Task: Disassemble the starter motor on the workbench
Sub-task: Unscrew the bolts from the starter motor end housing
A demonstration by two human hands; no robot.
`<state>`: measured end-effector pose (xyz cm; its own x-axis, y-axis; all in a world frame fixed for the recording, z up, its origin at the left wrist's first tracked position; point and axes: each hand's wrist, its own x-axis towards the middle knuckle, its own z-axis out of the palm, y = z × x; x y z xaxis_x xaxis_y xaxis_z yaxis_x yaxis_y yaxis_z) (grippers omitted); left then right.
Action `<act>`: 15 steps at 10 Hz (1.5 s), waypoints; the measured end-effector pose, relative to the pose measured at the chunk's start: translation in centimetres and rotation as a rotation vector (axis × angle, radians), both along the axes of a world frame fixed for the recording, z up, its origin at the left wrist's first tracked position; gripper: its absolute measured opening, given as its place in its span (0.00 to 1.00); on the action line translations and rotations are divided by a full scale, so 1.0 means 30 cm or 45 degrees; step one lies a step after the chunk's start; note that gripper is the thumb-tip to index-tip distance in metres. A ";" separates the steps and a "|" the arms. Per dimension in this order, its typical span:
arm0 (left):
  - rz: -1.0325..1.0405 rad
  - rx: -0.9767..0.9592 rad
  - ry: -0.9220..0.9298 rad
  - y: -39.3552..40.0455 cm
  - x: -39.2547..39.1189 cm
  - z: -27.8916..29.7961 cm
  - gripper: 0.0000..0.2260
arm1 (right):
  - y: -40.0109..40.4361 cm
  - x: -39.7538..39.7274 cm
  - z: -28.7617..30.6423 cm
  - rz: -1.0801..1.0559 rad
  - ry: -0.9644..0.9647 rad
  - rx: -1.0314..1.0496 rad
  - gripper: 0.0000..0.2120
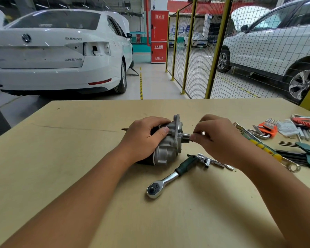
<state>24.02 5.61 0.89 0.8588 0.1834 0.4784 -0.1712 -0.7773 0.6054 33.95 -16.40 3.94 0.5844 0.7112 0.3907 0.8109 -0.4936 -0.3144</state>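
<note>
The starter motor [168,149], silver cast housing with a black body behind, lies on its side on the tan workbench [61,158]. My left hand [145,136] grips its body from the left, thumb across the housing. The motor's short steel shaft [184,135] sticks out to the right of the round flange. My right hand [217,136] pinches the shaft's end with thumb and fingertips; what sits on the tip is hidden by the fingers.
A ratchet wrench [168,179] with a green-black handle lies in front of the motor, a socket extension [207,161] beside it. At the right lie a combination wrench [268,149], an orange hex key set [267,130], a red one [303,123] and green-handled keys [308,151].
</note>
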 end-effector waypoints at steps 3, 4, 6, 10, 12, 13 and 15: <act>0.002 0.004 0.000 0.000 0.000 -0.001 0.18 | -0.006 -0.013 0.008 -0.071 -0.106 0.012 0.10; 0.006 0.001 -0.016 0.000 0.001 -0.002 0.17 | -0.009 -0.011 0.004 -0.055 -0.038 0.071 0.13; 0.009 0.004 -0.014 0.003 0.004 -0.005 0.17 | -0.008 -0.017 0.008 0.002 -0.009 0.110 0.05; 0.007 0.007 -0.022 0.008 0.009 -0.010 0.17 | -0.011 -0.020 0.030 -0.011 -0.068 -0.024 0.04; 0.009 0.010 -0.017 0.009 0.011 -0.012 0.18 | -0.015 -0.015 0.028 -0.036 -0.093 0.022 0.07; 0.011 0.001 -0.022 0.010 0.011 -0.014 0.18 | -0.014 -0.018 0.021 -0.010 -0.009 0.062 0.08; 0.004 0.002 -0.038 0.010 0.013 -0.017 0.16 | -0.010 -0.007 0.020 -0.026 0.029 0.046 0.07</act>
